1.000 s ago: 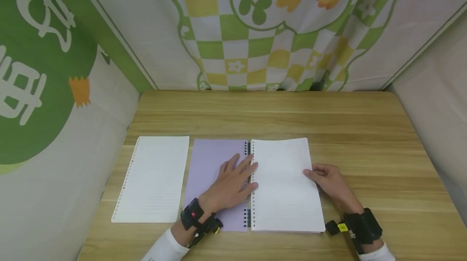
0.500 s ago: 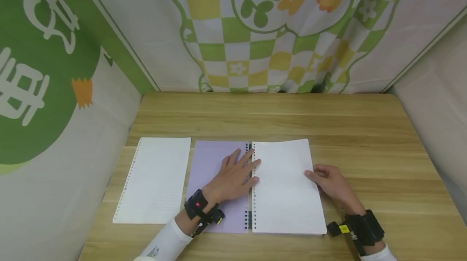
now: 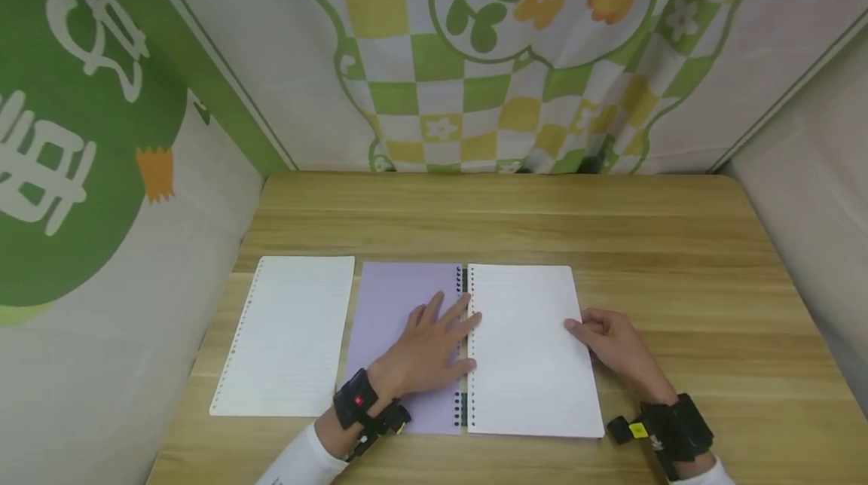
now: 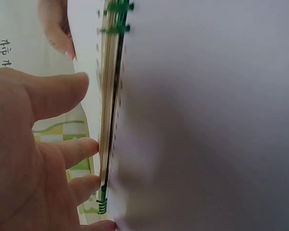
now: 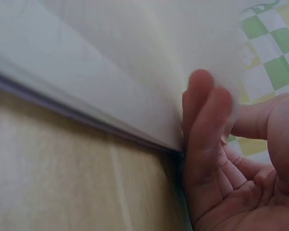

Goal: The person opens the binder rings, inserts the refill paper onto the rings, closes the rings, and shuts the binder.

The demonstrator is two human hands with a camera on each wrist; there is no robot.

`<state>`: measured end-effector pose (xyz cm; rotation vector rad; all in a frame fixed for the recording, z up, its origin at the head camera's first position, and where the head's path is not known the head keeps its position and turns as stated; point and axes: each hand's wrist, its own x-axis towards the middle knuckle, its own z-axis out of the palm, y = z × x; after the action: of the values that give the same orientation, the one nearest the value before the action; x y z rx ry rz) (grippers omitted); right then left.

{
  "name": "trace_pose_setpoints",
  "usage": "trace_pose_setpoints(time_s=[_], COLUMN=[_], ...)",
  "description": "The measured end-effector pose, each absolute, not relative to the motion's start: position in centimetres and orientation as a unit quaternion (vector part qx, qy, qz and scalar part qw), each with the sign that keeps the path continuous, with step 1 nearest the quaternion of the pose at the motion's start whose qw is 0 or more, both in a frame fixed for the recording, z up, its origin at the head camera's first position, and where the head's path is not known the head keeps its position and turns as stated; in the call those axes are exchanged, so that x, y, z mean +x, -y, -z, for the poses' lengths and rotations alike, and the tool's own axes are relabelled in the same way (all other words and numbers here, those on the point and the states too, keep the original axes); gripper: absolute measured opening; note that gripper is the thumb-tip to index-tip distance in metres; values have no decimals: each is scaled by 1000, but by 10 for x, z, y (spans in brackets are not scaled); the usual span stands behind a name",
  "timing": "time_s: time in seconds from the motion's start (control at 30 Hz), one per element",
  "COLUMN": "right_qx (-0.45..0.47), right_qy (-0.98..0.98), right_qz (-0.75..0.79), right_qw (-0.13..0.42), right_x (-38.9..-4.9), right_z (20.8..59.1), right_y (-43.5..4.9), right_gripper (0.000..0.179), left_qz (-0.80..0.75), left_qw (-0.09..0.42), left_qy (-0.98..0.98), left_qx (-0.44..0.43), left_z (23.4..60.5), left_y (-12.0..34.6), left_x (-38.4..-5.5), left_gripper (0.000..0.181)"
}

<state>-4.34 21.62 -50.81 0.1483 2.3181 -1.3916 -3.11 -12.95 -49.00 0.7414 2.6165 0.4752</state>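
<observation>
An open loose-leaf notebook lies on the table, its purple cover (image 3: 389, 297) on the left and its stack of white lined pages (image 3: 522, 379) on the right. Between them runs the ring binding (image 3: 464, 408), with green rings (image 4: 116, 30) showing in the left wrist view. My left hand (image 3: 430, 353) spreads over the cover, fingertips at the punched edge of the pages. At the stack's outer edge, my right hand (image 3: 613, 340) pinches a page, thumb on top. In the right wrist view its fingers (image 5: 207, 125) are under a lifted page (image 5: 135, 43).
A white lined sheet (image 3: 285, 334) with punched holes lies left of the notebook. The wooden table (image 3: 502, 214) ends at a patterned curtain (image 3: 441, 86) behind, with cloth walls on both sides. Each wrist wears a black strapped camera (image 3: 678, 428).
The page's upper right corner, raised earlier, now lies flatter. My left thumb has moved lower along the punched edge and spread from the fingers. The right hand stays at the page edge.
</observation>
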Motion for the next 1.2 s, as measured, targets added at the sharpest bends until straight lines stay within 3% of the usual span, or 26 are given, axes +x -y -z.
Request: trace_pose_setpoints(time_s=[0.4, 0.93, 1.2], right_qx=[22, 0, 9], right_qy=[-862, -869, -870], right_qz=[462, 456, 458], right_qw=[205, 191, 183], right_x=[-25, -23, -22], right_z=[502, 501, 503], right_y=[-215, -219, -225], right_gripper=[29, 26, 27], left_qz=[-171, -160, -145], left_qw=[211, 233, 236], left_qy=[-916, -908, -909], left_qx=[297, 309, 312], left_z=[492, 492, 493], left_y=[133, 139, 135], left_x=[0, 1, 2], left_gripper=[91, 119, 120])
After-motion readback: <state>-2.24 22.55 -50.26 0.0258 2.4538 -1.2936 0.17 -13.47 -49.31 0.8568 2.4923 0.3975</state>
